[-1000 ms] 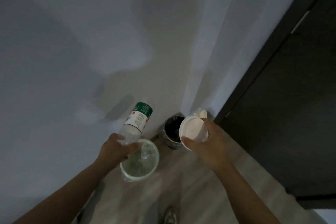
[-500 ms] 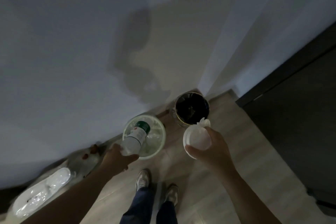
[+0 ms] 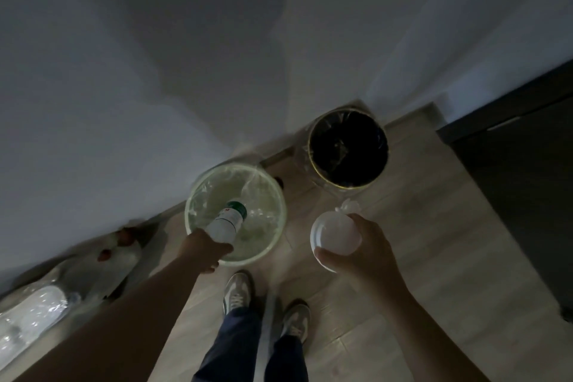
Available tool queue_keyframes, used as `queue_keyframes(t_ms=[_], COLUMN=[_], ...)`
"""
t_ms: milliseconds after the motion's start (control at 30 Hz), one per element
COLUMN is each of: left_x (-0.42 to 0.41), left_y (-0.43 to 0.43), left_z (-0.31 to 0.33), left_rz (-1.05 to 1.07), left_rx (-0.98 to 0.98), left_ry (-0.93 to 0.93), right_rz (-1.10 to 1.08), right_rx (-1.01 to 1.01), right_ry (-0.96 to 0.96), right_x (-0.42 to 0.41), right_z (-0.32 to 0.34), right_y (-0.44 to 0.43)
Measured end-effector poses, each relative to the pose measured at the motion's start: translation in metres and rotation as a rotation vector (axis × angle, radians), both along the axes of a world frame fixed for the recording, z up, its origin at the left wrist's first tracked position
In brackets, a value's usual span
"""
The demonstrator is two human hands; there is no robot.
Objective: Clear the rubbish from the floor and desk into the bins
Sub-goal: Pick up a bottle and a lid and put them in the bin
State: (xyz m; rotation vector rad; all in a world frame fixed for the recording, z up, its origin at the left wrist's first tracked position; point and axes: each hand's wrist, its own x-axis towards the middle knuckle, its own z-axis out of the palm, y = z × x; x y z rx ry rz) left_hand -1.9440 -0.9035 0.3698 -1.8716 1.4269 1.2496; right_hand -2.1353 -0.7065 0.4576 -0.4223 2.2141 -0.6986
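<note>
My left hand [image 3: 206, 250] grips a clear plastic bottle [image 3: 228, 220] with a white and green label, and holds it over the mouth of the pale green bin [image 3: 198, 195], which is lined with a clear bag. My right hand [image 3: 362, 250] holds a round white container [image 3: 333, 232] with crumpled white tissue sticking out of its top. It hovers in front of the dark round bin [image 3: 348, 187], which stands further back by the wall and has a black liner.
Both bins stand against the white wall on a light wooden floor [image 3: 418, 242]. A dark cabinet [image 3: 521, 195] rises at the right. At the far left lie a clear plastic bag [image 3: 34, 316] and a white bag with reddish items [image 3: 114, 254]. My shoes [image 3: 237, 290] stand just short of the bins.
The view has tilted down, so the bins look closer and my feet show. The bottle has come down over the pale green bin. The white container stays in my right hand.
</note>
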Motion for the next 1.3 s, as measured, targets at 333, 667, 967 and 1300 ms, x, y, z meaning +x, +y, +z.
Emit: queue_keyframes(t_ms=[333, 667, 967, 1300], left_x=[-0.022, -0.036, -0.068, -0.091], left_y=[-0.022, -0.022, -0.049, -0.062], left_z=[-0.083, -0.068, -0.056, -0.064], left_rz=[-0.280, -0.682, -0.861, -0.901], left_rx=[-0.061, -0.069, -0.198, -0.346], left_ry=[0.001, 0.058, 0.219, 0.294], right_rz=[0.005, 0.144, 0.166, -0.012], right_rx=[0.081, 0.251, 0.326, 0.259], right_ry=[-0.014, 0.053, 0.274, 0.271], right_x=[-0.005, -0.028, -0.124, -0.161], right_z=[-0.100, -0.118, -0.141, -0.173], right_y=[-0.020, -0.032, -0.085, -0.105])
